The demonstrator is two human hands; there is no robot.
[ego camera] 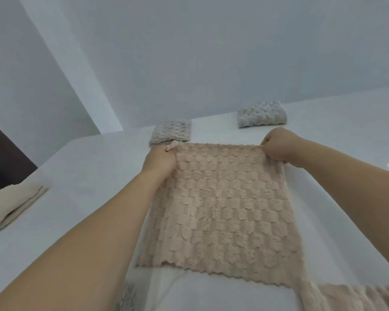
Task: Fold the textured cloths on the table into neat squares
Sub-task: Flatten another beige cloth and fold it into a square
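The table (76,176) is carrying a beige cloth (222,209) lying at centre, its long axis running six to twelve o'clock. The left hand (160,160) and right hand (279,144) are each pinching a far corner, fingers clamped. Keeping both corners level and taut should be giving a square fold.

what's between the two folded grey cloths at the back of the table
Nothing: the head view shows only bare white table between the left grey cloth and the right grey cloth. The pink cloth held by both hands lies nearer.
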